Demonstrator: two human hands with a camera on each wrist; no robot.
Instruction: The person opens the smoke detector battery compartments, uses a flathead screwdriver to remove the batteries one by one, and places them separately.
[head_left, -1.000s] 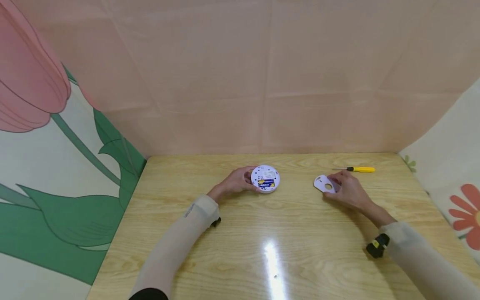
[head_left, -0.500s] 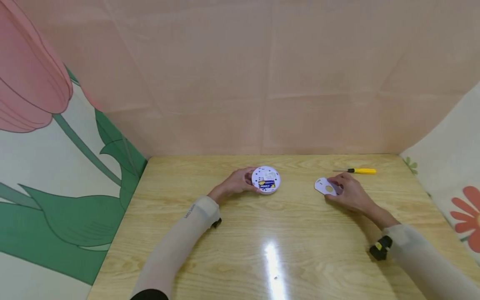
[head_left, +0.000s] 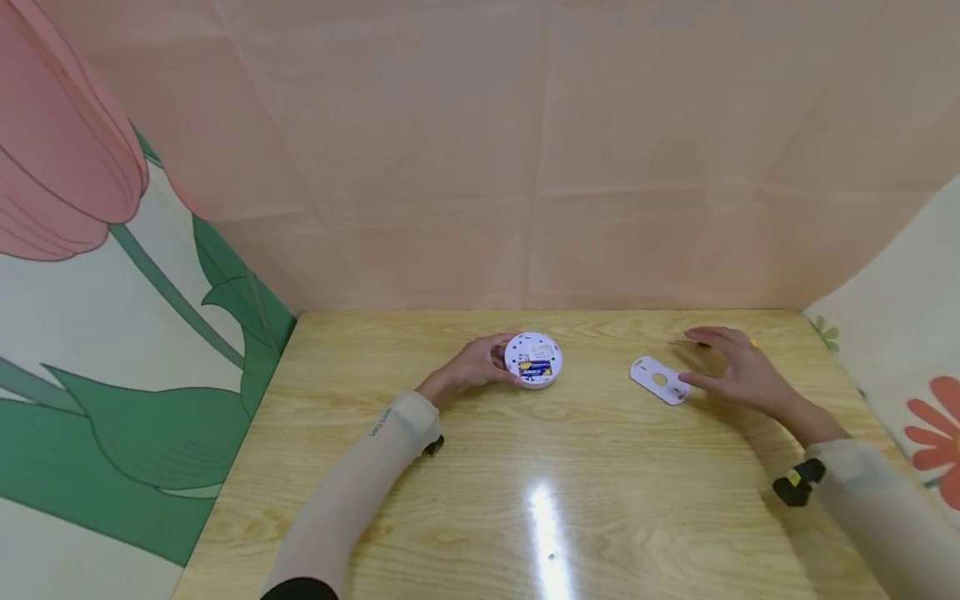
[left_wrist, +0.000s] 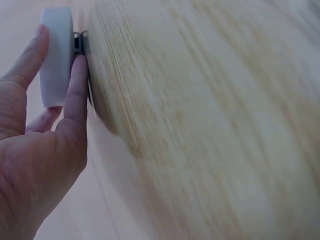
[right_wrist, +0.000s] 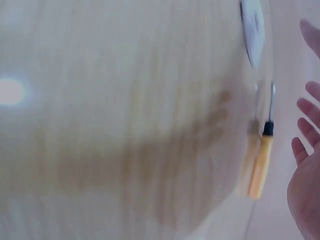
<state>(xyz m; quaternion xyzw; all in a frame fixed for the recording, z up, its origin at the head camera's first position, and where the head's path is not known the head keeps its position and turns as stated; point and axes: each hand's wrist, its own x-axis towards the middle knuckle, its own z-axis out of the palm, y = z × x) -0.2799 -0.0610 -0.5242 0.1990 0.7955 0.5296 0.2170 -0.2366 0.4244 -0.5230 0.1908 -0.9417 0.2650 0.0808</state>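
Observation:
My left hand [head_left: 471,363] grips a round white battery-powered unit [head_left: 533,348] by its left edge. Its back, with small holes and blue batteries in a recess, faces my head camera. Seen from the left wrist, the white casing [left_wrist: 56,60] stands on edge between thumb and fingers, a small dark part beneath it. A white mounting plate [head_left: 654,377] with a round central hole lies on the table to the right. My right hand [head_left: 742,373] hovers with spread fingers just right of the plate, holding nothing. Below it lies a yellow-handled screwdriver [right_wrist: 261,165], mostly hidden by that hand in the head view.
The wooden table [head_left: 480,467] ends at a pink cloth backdrop [head_left: 480,167] behind the objects. Painted tulip and leaf panels [head_left: 142,450] stand at the left, and a flowered panel [head_left: 900,350] at the right. Light glares off the table's front middle.
My right hand has let go of the mounting plate, which now lies on the table, and moved right over the screwdriver. My left hand keeps its hold on the round unit.

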